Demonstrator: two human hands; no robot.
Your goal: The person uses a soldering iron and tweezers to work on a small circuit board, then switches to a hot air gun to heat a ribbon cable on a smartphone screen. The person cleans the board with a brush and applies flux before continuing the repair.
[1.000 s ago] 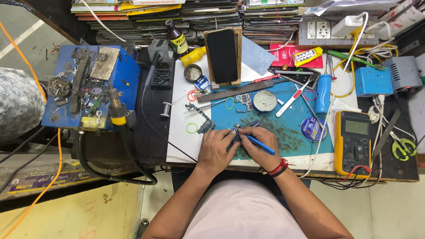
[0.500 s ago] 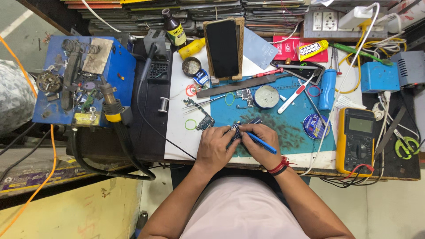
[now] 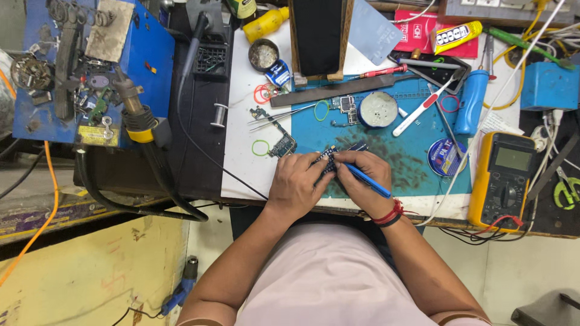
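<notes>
A small circuit board (image 3: 327, 162) lies on the blue work mat (image 3: 417, 163) near the front edge of the surface (image 3: 241, 157), squarely between the two hands. Its long axis seems to run diagonally, from lower left up toward the upper right, though most of it is covered and the view is too small to be sure.

The left hand (image 3: 294, 184) comes at it from the left, its fingers curled narrow over the board's left end and pinning it. The right hand (image 3: 362, 183) closes in from the right, fingers tight around a blue-handled tool (image 3: 367, 179). The tool's shaft slants up and left, so its tip sits on the board just beside the left fingertips. Both hands are touching or nearly touching over the board; neither is clearly nearer.

Further out, another bare board (image 3: 282, 145) and tweezers (image 3: 281, 116) lie to the upper left. A round tin (image 3: 377, 109) sits above, and a yellow multimeter (image 3: 507, 181) stands well apart on the right.
</notes>
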